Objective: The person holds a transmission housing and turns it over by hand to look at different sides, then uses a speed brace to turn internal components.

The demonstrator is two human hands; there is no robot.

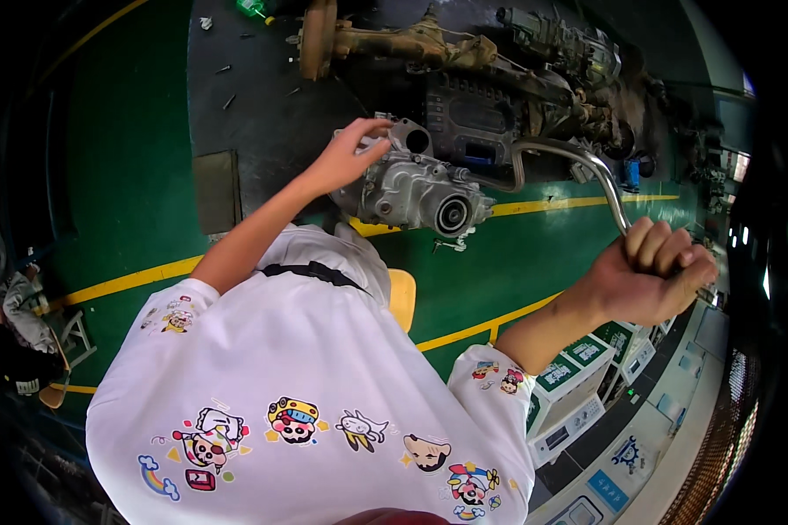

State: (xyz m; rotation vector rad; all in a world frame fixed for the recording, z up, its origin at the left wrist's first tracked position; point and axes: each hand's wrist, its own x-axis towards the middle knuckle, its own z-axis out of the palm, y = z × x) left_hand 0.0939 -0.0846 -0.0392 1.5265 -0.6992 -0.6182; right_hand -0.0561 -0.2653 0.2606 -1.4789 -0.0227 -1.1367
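Observation:
My left hand rests on the top of a silver cast metal gearbox housing, its fingers apart and slightly curved beside the round port. The housing's round bearing end faces toward the right, with a small metal fitting below it. My right hand is closed in a fist round a bent chrome crank-shaped bar, which runs up and left, then bends down toward the housing's right side. Where that bar ends at the housing is too small to make out.
A dark workbench carries rusty axle assemblies, another gearbox, a black tool case and small loose parts. A yellow stool is below. A person sits at the far left; white boxed units line the right.

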